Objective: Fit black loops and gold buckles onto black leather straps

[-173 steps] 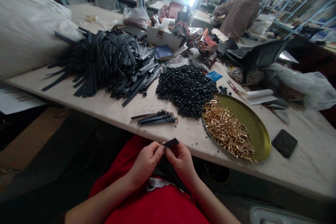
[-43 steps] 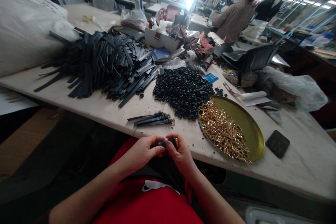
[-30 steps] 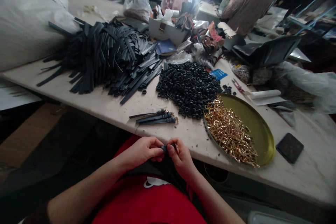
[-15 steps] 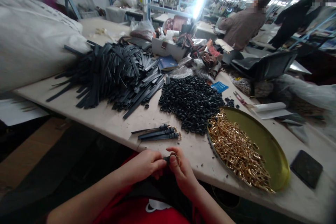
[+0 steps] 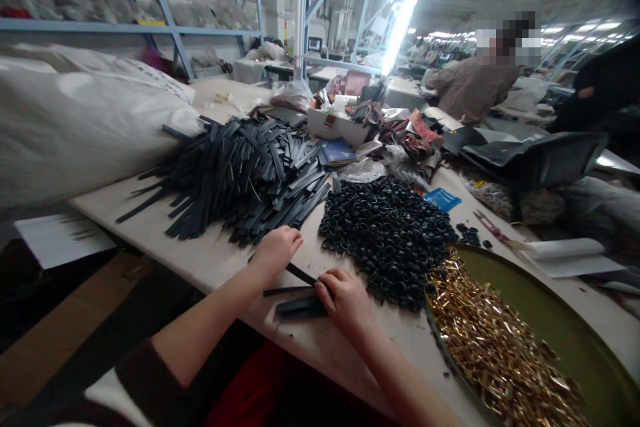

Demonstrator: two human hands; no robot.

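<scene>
My left hand (image 5: 277, 247) rests on the table (image 5: 200, 257) at the near edge of a big pile of black leather straps (image 5: 240, 173), its fingers curled down over something hidden. My right hand (image 5: 345, 297) is closed on the end of a black strap (image 5: 301, 273) that runs slantwise back towards the left hand. It lies just above a small stack of finished straps (image 5: 300, 307) near the table's front edge. To the right lies a heap of black rings (image 5: 390, 233).
A round brass tray (image 5: 550, 280) with several gold buckles (image 5: 495, 347) sits at the right front. A large white sack (image 5: 75, 127) fills the left. Boxes, bags and leather scraps crowd the far side, where another person (image 5: 470, 87) works.
Both hands have left my lap and moved up onto the table. The left hand reached to the strap pile and the right hand carried the strap to the small stack. The view tilted upward.
</scene>
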